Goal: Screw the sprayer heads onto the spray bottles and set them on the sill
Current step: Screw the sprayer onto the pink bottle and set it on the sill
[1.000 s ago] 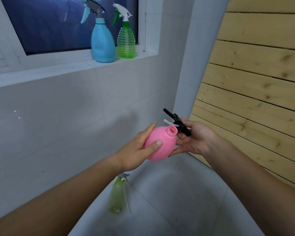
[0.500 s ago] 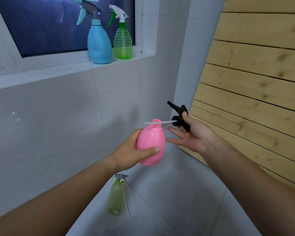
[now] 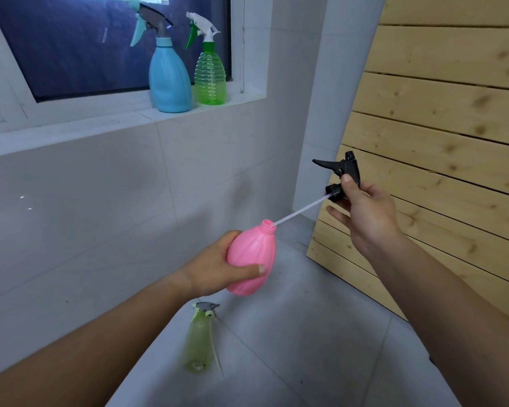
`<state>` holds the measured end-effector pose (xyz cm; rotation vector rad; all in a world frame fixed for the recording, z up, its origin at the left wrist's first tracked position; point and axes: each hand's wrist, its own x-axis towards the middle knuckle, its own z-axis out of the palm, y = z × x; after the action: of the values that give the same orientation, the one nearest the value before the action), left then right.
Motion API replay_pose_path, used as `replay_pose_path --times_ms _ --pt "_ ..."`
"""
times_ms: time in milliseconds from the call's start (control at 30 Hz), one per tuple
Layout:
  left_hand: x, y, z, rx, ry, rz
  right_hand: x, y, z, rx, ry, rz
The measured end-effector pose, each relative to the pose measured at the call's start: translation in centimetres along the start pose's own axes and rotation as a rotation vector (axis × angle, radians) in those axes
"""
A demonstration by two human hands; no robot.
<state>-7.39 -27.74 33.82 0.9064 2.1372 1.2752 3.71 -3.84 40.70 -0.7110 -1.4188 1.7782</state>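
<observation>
White tiled walls, a pale tiled floor and a wall of light wooden planks [image 3: 441, 136] framed the moment. Against them, the left hand [image 3: 218, 270] was wrapped round the belly of the pink, bulb-shaped plastic bottle [image 3: 252, 258], thumb across its front. The right hand [image 3: 365, 212] pinched the black plastic sprayer head [image 3: 343, 174] between thumb and forefinger, the other fingers spread loose. Its thin translucent dip tube [image 3: 300, 211] had its tip right at the bottle's open mouth.

To do this step well, the tube should likely be fed straight down the neck, then the collar seated squarely before turning, so the thread does not cross.

The bottle's long axis tilted, mouth pointing up and to the right toward the sprayer head, in line with the tube.

Below, a pale green translucent bottle [image 3: 197, 339] lay on the floor. A blue bottle [image 3: 169, 77] and a green ribbed bottle [image 3: 209, 79], both capped, stood on the white window sill [image 3: 100, 124].
</observation>
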Motion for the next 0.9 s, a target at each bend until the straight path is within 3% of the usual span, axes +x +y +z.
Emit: replay_pose_path --times_ms 133,300,633,767,900 --pt "0.1 0.1 0.1 0.041 -0.002 0.001 -0.5 -0.1 0.3 -0.099 -0.050 -0.128" --pt "0.1 0.8 0.6 0.027 -0.029 0.031 -2.5 0.6 2.1 -0.343 -0.340 -0.218" --pt "-0.5 1.7 0.3 -0.086 -0.128 0.001 -3.0 0.8 2.3 -0.466 -0.736 -0.113" --pt "-0.7 2.2 0.2 -0.121 -0.104 0.030 -2.5 0.4 1.8 -0.410 -0.772 -0.074" --pt "-0.7 2.6 1.3 -0.183 -0.019 0.055 -2.5 0.5 2.0 -0.355 -0.669 -0.101"
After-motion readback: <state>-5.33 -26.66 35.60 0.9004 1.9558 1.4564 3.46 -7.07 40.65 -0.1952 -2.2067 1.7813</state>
